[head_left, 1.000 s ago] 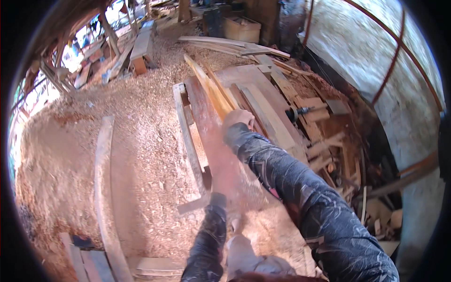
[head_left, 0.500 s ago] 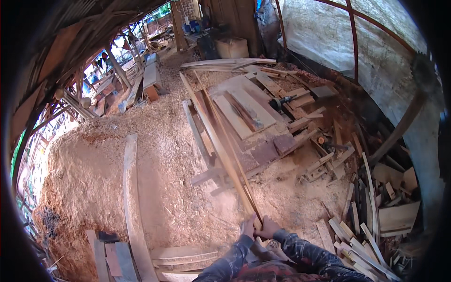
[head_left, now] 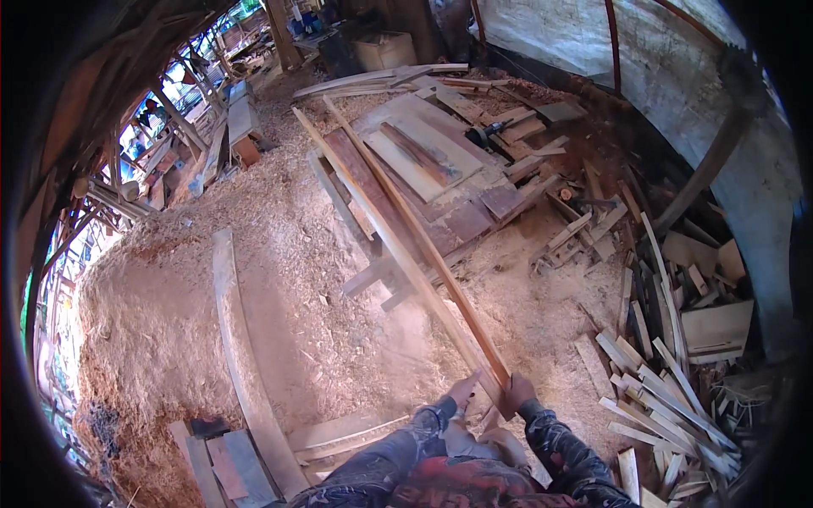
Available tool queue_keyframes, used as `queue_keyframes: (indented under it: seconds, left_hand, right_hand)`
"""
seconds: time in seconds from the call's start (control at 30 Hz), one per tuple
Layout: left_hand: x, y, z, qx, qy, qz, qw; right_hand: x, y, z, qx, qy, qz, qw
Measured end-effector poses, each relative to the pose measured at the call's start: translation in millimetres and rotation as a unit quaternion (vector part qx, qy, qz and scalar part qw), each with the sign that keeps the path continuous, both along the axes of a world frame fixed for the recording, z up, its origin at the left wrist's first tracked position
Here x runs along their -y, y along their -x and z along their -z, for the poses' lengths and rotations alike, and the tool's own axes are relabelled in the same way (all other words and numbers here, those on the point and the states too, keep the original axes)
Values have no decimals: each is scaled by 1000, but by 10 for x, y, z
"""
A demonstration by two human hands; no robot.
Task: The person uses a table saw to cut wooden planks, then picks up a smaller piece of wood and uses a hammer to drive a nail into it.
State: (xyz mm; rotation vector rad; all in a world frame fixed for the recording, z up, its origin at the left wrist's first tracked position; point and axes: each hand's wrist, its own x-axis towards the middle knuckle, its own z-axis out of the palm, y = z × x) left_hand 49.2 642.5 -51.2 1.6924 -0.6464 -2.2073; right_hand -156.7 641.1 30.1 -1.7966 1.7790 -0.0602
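Two long narrow wooden boards run from my hands toward the far workbench, close together at the near end. The left board (head_left: 391,241) shows a pale edge; the right board (head_left: 471,317) has an orange-brown edge. My left hand (head_left: 463,392) is closed at the near end of the left board, its fingers partly hidden. Around the near end of the right board, my right hand (head_left: 518,392) is closed. A reddish-brown strip shows between the boards farther up. Their far ends reach past the left side of the low workbench (head_left: 453,227).
A power tool (head_left: 487,134) and flat panels (head_left: 415,165) lie on the bench. Offcuts (head_left: 669,406) are heaped at the right. On the sawdust-covered ground at left is a long plank (head_left: 237,339), with short boards (head_left: 233,470) beside it.
The near ends of the boards have swung right with both hands. The boards show a wider gap between them, and my hands are farther apart. The whole view has shifted slightly.
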Motion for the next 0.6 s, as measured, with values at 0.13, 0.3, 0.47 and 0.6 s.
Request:
queue_keyframes:
  seconds: [0.13, 0.3, 0.47, 0.6]
  left_hand:
    - [119, -1349, 175, 233, 480, 238, 812]
    - [367, -978, -1001, 300, 385, 83, 869]
    - [945, -939, -1974, 449, 646, 223, 576]
    - [1098, -528, -2355, 466, 651, 344, 490]
  right_hand:
    - [-204, -241, -240, 61, 50, 26, 997]
    - [-1717, 1136, -904, -59, -15, 91, 994]
    - [-4858, 3092, -1183, -216, -12, 200, 955]
    - [-7498, 4657, -1872, -402, -259, 392, 786]
